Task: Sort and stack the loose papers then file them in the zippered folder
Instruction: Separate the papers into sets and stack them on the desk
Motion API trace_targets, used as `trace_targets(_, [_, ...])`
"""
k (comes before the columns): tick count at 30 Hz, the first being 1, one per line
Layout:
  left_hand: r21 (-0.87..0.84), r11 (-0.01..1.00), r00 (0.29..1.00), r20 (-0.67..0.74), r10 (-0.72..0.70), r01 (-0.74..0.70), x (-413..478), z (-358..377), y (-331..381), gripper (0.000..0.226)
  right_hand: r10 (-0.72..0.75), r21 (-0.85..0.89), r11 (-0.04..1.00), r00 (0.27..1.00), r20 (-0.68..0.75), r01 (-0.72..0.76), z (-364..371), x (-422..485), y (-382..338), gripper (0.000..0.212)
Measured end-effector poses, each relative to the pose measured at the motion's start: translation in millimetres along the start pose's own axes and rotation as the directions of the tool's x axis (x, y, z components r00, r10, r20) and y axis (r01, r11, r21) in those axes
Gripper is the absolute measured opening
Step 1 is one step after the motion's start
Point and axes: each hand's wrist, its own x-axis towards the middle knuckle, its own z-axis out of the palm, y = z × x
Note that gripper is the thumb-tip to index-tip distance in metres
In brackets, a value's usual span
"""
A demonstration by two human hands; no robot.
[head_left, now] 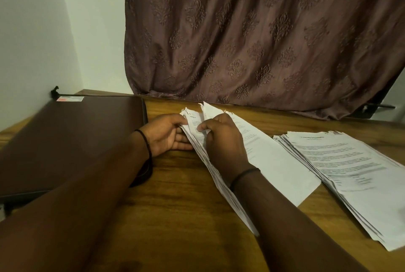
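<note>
held papers (pixel 269 157) blurred; right stack (pixel 346 168) cut off.

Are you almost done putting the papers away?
Not yet. One stack lies piled on the right. The left hand and right hand hold the middle pile, sorting it. The brown folder sits closed, so filing is left.

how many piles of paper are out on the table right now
2. The middle pile is held by the left hand and right hand. The right pile lies flat, untouched. The closed folder could hide more.
</note>
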Motion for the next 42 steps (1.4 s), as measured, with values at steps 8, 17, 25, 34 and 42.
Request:
trace_targets(8, [0.062, 0.998, 0.999, -0.036, 0.020, -0.018, 0.0, 0.7, -1.6, 0.039, 0.104, 0.144, 0.985, 0.994, -0.038, -0.098, 2.2, 1.1, -1.3, 0.032])
trace_targets(17, [0.040, 0.999, 0.998, -0.061, 0.001, 0.001, 0.9, 2.1, -1.5, 0.037, 0.204, 0.186, 0.963, 0.978, -0.043, -0.193, 5.4, 4.1, 4.6, 0.017])
trace_targets(25, [0.025, 1.000, 0.997, -0.076, -0.006, 0.008, 2.4, 2.6, -2.3, 0.035, 0.287, 0.324, 0.914, 0.953, -0.097, -0.242, -10.1, 0.6, 3.1, 0.044])
trace_targets(34, [0.039, 0.999, 0.998, -0.065, 0.012, -0.010, 2.7, 3.0, -1.8, 0.033, 0.139, 0.113, 0.983, 0.987, 0.082, -0.148, -2.4, 1.7, 7.5, 0.026])
trace_targets(42, [0.033, 0.999, 0.999, -0.043, 0.030, -0.029, 4.1, 2.0, -2.1, 0.025, 0.145, 0.114, 0.982, 0.987, 0.066, -0.152, -5.0, 1.4, 3.0, 0.043])
